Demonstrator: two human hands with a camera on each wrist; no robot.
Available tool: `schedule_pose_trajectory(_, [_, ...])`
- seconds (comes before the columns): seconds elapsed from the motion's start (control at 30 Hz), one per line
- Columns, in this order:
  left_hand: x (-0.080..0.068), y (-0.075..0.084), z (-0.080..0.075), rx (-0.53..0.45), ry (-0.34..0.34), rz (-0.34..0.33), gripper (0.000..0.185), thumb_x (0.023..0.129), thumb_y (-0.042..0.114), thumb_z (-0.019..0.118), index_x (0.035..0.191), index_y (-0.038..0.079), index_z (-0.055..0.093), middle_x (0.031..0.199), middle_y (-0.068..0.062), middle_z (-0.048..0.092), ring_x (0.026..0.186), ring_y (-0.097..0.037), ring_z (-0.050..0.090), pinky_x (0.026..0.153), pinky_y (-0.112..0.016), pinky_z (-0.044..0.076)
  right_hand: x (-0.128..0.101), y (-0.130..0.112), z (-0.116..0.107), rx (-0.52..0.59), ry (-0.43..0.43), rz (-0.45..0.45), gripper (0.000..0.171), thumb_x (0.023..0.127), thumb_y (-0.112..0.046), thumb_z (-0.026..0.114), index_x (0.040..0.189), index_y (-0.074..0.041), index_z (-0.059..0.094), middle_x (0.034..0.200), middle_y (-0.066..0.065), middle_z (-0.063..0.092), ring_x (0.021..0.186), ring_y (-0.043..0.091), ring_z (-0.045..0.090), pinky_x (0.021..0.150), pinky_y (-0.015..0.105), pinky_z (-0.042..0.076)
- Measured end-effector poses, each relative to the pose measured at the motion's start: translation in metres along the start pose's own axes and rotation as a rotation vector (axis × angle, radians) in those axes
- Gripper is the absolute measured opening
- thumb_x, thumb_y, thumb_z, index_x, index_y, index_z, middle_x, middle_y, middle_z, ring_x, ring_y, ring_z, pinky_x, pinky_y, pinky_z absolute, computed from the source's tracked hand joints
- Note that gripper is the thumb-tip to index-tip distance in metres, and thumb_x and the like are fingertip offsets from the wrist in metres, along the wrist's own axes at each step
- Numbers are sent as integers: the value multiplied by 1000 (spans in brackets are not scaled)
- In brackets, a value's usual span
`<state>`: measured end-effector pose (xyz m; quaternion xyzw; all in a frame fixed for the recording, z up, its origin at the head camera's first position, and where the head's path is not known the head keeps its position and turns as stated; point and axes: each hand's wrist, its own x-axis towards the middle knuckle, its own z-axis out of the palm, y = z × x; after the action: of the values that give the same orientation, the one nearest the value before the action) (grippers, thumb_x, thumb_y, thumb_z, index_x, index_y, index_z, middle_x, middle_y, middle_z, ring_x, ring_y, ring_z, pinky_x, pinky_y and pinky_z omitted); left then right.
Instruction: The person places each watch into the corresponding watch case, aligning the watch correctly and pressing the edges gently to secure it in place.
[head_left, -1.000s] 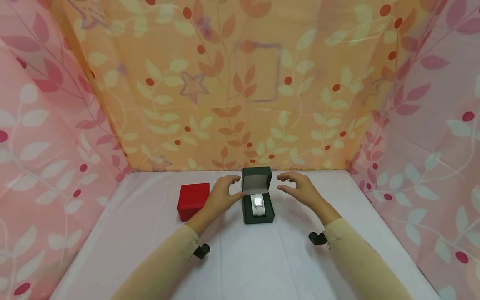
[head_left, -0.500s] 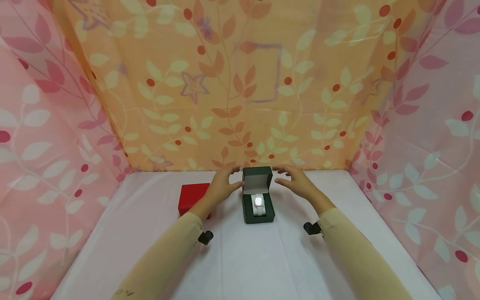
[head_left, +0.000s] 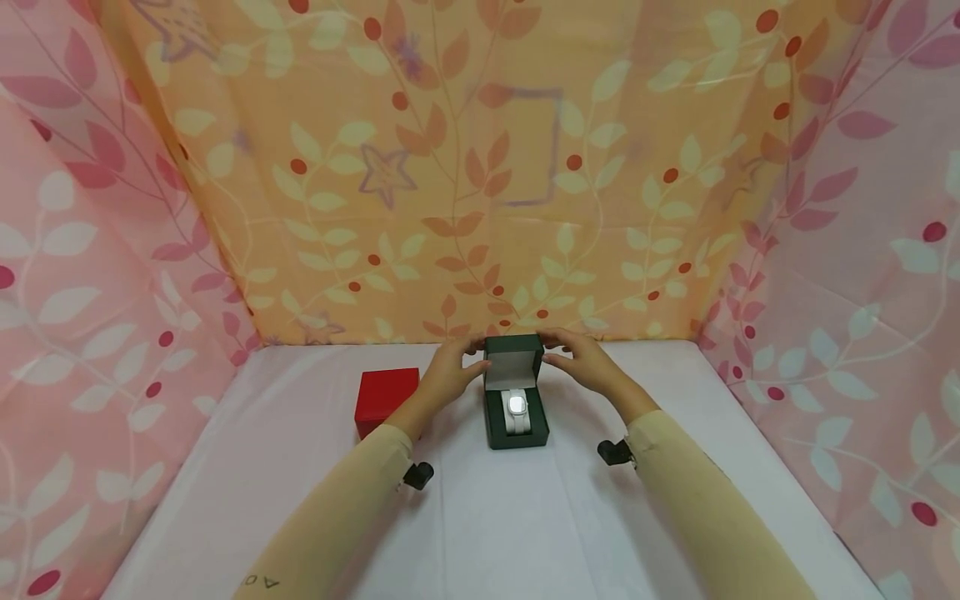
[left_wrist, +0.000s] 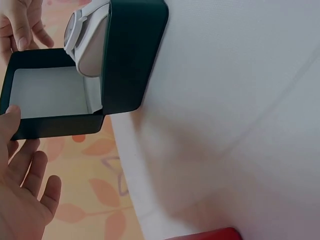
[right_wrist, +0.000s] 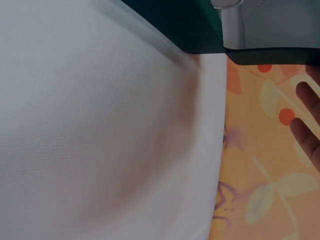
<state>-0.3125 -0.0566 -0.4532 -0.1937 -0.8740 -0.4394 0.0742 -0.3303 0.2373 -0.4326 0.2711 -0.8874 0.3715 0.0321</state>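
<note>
A dark green watch box (head_left: 517, 437) stands with its lid raised, showing a pale grey lining (left_wrist: 47, 92). In its base sits a white wristwatch (head_left: 517, 406) on a pale cushion. My left hand (head_left: 450, 375) holds the lid's left edge, its thumb over the rim and fingers curving behind; the lower fingers stay loose in the left wrist view. On the opposite edge, my right hand (head_left: 588, 362) has its thumb at the rim and its upper fingertips partly hidden by the lid. In the right wrist view, the other fingers (right_wrist: 307, 142) hang free.
A red box (head_left: 382, 400) stands left of the watch box, partly behind the left forearm. White cloth (head_left: 510, 525) covers the table. Patterned orange fabric (head_left: 450, 167) hangs behind it, with pink fabric (head_left: 862, 250) along the sides. Small black cameras (head_left: 615, 452) sit at both wrists.
Both hands have moved inward to the raised lid, the right one travelling left and slightly upward. The watch box and the red box stay in place.
</note>
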Motion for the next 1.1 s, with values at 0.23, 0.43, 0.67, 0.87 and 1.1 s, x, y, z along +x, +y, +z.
schedule_pose_trajectory(0.23, [1, 0, -1, 18, 1, -4, 49, 95, 29, 75, 142, 20, 60, 129, 0, 68, 124, -23, 60, 108, -49, 48, 1, -2, 3, -1, 6, 12, 46, 100, -19, 69, 144, -15, 57, 133, 6, 67, 123, 29, 62, 107, 57, 45])
schedule_pose_trajectory(0.43, [0, 0, 0, 14, 5, -4, 46, 97, 28, 73, 140, 20, 61, 127, 1, 69, 122, -21, 61, 106, -48, 50, 0, -4, 3, -8, -8, 27, 49, 100, -22, 68, 147, -18, 55, 132, 8, 68, 125, 32, 62, 109, 58, 44])
schedule_pose_trajectory(0.67, [-3, 4, 2, 3, 10, 2, 47, 97, 24, 73, 141, 17, 59, 128, -2, 68, 121, -23, 61, 105, -47, 51, -2, -4, 3, 5, -6, 76, 48, 100, -24, 69, 145, -16, 56, 131, 7, 69, 125, 30, 63, 110, 56, 44])
schedule_pose_trajectory(0.87, [-8, 6, 4, 18, 31, 17, 48, 97, 22, 73, 143, 17, 59, 128, -2, 69, 121, -23, 61, 106, -46, 50, -4, -5, 3, 13, -15, 72, 45, 99, -23, 70, 142, -14, 58, 132, 8, 69, 123, 29, 65, 108, 55, 47])
schedule_pose_trajectory(1.1, [-11, 7, 6, 39, 56, 30, 52, 96, 22, 73, 146, 21, 57, 131, -1, 68, 122, -24, 61, 107, -46, 49, -6, -5, 2, 2, -13, 70, 44, 99, -24, 70, 140, -14, 59, 132, 7, 69, 123, 28, 65, 108, 54, 47])
